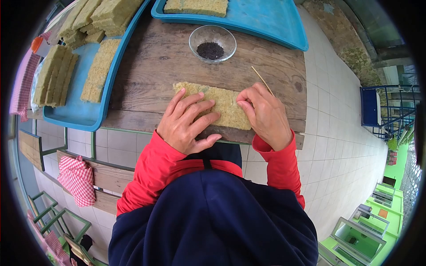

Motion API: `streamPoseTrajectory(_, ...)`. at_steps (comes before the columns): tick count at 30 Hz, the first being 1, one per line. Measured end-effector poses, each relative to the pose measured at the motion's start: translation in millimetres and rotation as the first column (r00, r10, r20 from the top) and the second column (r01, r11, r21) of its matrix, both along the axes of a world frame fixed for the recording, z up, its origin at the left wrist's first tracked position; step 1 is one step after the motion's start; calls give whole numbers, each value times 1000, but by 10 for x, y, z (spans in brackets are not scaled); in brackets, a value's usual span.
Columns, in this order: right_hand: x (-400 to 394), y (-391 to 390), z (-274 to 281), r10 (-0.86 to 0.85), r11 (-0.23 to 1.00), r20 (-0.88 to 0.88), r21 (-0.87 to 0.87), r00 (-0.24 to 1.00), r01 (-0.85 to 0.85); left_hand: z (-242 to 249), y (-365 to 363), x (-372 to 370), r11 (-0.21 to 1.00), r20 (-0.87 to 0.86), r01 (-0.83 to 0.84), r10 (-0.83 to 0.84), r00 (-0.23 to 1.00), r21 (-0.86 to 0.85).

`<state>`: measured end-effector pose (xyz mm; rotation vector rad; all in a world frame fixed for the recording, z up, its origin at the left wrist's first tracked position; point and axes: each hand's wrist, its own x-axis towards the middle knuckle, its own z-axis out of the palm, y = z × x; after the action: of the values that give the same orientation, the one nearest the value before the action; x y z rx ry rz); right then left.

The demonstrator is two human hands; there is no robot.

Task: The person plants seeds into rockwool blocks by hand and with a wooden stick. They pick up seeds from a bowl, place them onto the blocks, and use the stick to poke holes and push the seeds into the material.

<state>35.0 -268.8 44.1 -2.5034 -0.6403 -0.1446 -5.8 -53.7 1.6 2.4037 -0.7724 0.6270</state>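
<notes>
A yellowish fibrous slab (226, 109) lies flat near the front edge of the wooden table (151, 66). My left hand (188, 117) rests on its left part with the fingers spread. At the slab's right end is my right hand (265, 111), thumb and index finger pinched together; whatever is between the fingertips is too small to see. A thin wooden stick (262, 80) sticks out above that hand, its lower end hidden behind the fingers. Beyond the slab stands a glass bowl (212, 43) with small dark grains (210, 51) in it.
On the left, a blue tray (100, 104) holds several stacked slabs (55, 75). A second blue tray (266, 26) at the far side has one slab (195, 6) in it. Below the table at left is a wooden bench (111, 177) with a checkered cloth (76, 181).
</notes>
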Motion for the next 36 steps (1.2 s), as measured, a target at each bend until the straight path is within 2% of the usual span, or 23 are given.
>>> streamPoseTrajectory(7, 3, -48, -15, -35, 999, -18, 39, 999, 36, 9, -3, 3, 1000, 6, -1, 1, 1000, -2)
streamPoseTrajectory(12, 18, -102, -8, -123, 992, -15, 34, 992, 124, 6, -3, 6, 1000, 6, -2, 2, 1000, -1)
streamPoseTrajectory(16, 7, -95, -21, -119, 992, -26, 40, 993, 120, -3, 1, 4, 1000, 8, 0, 0, 1000, -7)
streamPoseTrajectory(21, -108, -101, 92, -137, 988, 39, 73, 990, 134, 3, 1, 1, 1000, 1, -3, 3, 1000, -1)
streamPoseTrajectory(25, -282, -102, 149, -67, 994, 44, 85, 997, 63, 14, 4, -3, 1000, -7, 2, -2, 1000, 1)
streamPoseTrajectory(27, -343, -47, 137, -8, 998, -40, 65, 999, 11, -18, 8, -1, 1000, -7, -2, 2, 1000, 13)
streamPoseTrajectory(31, -347, 9, 69, 5, 998, -12, 60, 1000, -4, -34, 15, 0, 1000, -5, -3, 3, 1000, 23)
streamPoseTrajectory(36, -354, 40, 59, -18, 1000, -63, 1, 998, 19, -8, 8, -5, 1000, -7, 0, 0, 1000, 6)
